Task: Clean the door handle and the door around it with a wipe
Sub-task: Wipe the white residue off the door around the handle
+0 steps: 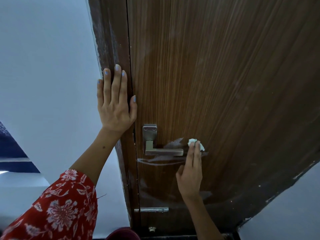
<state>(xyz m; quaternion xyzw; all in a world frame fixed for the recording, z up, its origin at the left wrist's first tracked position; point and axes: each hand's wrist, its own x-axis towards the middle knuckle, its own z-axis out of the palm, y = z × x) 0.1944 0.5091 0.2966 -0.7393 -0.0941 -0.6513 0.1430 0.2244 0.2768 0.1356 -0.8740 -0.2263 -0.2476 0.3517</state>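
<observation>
Wipe (196,144) on door (216,75), just right of handle (163,152)

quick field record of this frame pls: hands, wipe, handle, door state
left hand: flat, fingers straight, resting on the door frame, thumb on the door
right hand: presses the wipe against the door
wipe: white, crumpled, under the fingertips, just right of the lever's tip
door handle: metal lever, horizontal, untouched
door: brown wood grain, wet streaks beside and below the handle
bolt: metal, lower on the door
</observation>
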